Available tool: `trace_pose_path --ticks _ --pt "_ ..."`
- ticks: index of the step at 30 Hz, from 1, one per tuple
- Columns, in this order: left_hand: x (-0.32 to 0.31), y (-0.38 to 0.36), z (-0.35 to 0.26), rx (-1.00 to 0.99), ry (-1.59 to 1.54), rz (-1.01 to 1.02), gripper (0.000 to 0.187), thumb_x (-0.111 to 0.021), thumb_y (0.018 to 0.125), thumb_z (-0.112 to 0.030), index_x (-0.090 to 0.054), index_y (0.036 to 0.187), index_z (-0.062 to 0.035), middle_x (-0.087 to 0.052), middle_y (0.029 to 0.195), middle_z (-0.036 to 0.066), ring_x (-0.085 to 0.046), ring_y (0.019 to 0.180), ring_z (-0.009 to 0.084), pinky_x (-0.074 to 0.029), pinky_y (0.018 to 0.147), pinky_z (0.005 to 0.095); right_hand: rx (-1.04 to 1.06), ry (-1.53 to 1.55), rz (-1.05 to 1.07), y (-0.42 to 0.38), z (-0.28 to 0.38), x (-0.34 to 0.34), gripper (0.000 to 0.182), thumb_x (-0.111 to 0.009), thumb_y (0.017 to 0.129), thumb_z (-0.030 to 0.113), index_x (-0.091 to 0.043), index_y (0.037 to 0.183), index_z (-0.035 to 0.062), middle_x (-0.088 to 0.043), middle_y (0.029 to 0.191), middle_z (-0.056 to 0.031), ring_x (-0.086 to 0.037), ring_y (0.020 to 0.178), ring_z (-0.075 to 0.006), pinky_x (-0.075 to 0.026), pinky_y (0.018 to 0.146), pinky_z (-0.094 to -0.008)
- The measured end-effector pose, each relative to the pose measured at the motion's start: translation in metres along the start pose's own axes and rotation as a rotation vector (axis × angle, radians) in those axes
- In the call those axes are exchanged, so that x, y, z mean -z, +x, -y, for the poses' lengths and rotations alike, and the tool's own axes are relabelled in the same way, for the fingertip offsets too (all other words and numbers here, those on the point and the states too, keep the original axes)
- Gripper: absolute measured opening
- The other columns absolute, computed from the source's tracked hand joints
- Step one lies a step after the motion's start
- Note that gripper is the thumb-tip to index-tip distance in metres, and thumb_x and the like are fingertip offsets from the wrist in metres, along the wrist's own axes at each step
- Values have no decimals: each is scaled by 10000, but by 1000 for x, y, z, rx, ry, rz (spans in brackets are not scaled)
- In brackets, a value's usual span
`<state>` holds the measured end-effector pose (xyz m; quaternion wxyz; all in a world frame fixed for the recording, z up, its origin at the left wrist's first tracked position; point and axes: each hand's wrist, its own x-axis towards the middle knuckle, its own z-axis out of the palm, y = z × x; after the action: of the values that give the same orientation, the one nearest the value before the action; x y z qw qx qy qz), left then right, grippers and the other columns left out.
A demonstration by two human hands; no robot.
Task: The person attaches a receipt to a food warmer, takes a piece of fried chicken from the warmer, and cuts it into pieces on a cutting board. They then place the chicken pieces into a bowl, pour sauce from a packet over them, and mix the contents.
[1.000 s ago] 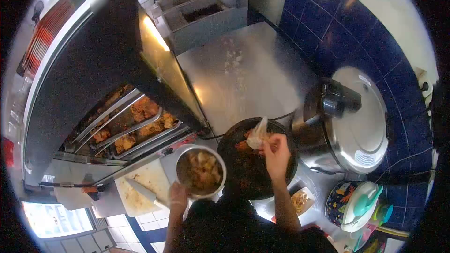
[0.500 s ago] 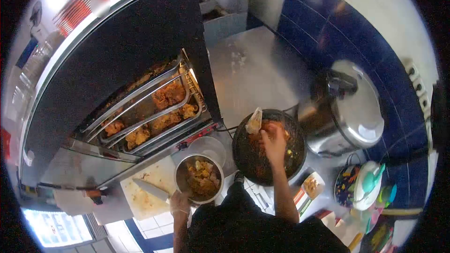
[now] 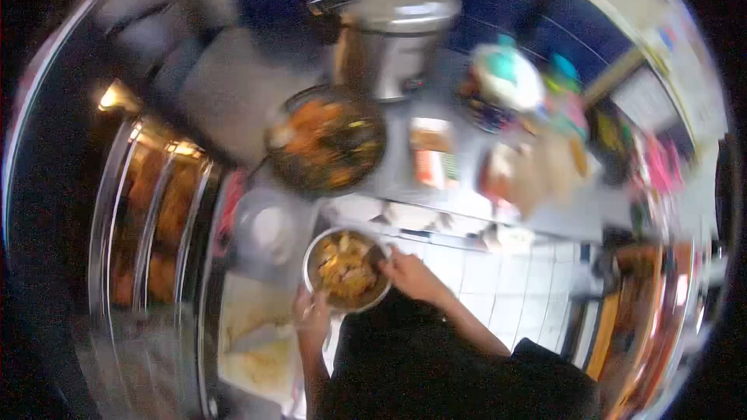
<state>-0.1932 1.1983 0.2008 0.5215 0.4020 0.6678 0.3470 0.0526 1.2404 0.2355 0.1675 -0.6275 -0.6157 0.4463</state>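
Observation:
A round metal bowl (image 3: 308, 264) filled with chopped, yellowish-brown food pieces (image 3: 346, 268) is held in front of my body. My left hand (image 3: 313, 313) grips its lower left rim and seems to wear a thin clear glove. On the bowl's right side, the fingers of my right hand (image 3: 408, 274) are closed at the rim, next to a small dark patch I cannot make out. Beyond the bowl stands a wide black pan (image 3: 366, 167) with orange-red food in it. Motion blurs much of the view.
A cutting board (image 3: 261, 358) with a knife lies at left, beside a heated cabinet (image 3: 97, 249) with food on racks. Behind the pan stands a large steel cooker (image 3: 397, 54). A small food tray (image 3: 430, 140) and a white lidded container (image 3: 513, 85) are on the counter.
My right hand has left the black pan and come to the bowl's right side. My view has turned right. The left hand stays at the bowl.

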Motion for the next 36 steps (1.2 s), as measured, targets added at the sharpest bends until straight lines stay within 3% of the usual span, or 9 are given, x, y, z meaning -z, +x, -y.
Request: trace_pose_path --ticks 9,12,16,19,21,27,31,33,36 --pt "-123 -12 61 -325 313 365 426 -608 996 -264 -544 1321 4 -683 854 124 -672 598 185 -588 496 330 -161 175 -379 -148 -167 23 447 -494 958 229 -483 1262 -99 -638 878 -355 -652 892 -487 -510 801 -549" --pt "-175 -18 53 66 38 386 519 -628 984 -325 -507 1368 3 -687 805 137 -670 582 205 -582 511 342 -239 143 -658 -200 -275 38 390 -499 947 237 -526 1169 -82 -642 944 -348 -638 941 -510 -510 847 -541" --pt "-240 -17 61 29 152 365 461 -605 975 -409 -632 1200 -8 -687 737 124 -670 595 215 -572 564 348 -538 279 -908 -277 -343 141 343 -496 941 212 -550 1099 -88 -662 879 -332 -663 862 -496 -538 777 -519" --pt "-246 7 181 -200 136 364 419 -621 973 -342 -632 1189 17 -715 933 159 -712 783 254 -572 676 389 -485 368 -1089 -307 -370 228 266 -457 958 122 -550 1083 -95 -685 770 -258 -700 694 -401 -557 631 -470" --pt "-232 3 238 -579 1365 501 413 -576 965 -379 -649 1196 -45 -696 1124 142 -673 1024 307 -539 855 473 -410 537 -1106 -299 -433 268 276 -447 998 177 -501 1092 -77 -645 641 -153 -637 454 -204 -495 396 -317" --pt "-235 -97 304 84 1422 668 395 -541 941 -421 -673 1193 -147 -659 1245 87 -593 1185 328 -468 985 510 -379 609 -1078 -258 -503 368 316 -457 990 191 -451 1049 -120 -649 610 -179 -668 473 -270 -534 405 -357" --pt "-271 -105 301 142 1441 713 395 -530 943 -432 -674 1194 -163 -661 1246 84 -594 1185 330 -466 992 506 -568 376 -732 -257 -501 421 530 -540 957 354 -481 1250 -83 -697 854 -253 -726 712 -360 -595 686 -432" --pt "-292 -103 303 142 1455 747 395 -525 944 -437 -675 1195 -172 -661 1246 82 -595 1186 331 -465 995 504 -630 -324 -1061 -245 -489 438 515 -604 939 419 -545 1174 -35 -686 962 -260 -710 830 -390 -562 744 -473" --pt "-325 -88 310 10 1540 835 395 -517 946 -444 -677 1196 -184 -663 1247 80 -596 1186 332 -464 1001 501 -359 -230 -1066 -211 -428 501 465 -618 914 457 -631 1060 16 -673 987 -241 -671 901 -401 -534 770 -493"
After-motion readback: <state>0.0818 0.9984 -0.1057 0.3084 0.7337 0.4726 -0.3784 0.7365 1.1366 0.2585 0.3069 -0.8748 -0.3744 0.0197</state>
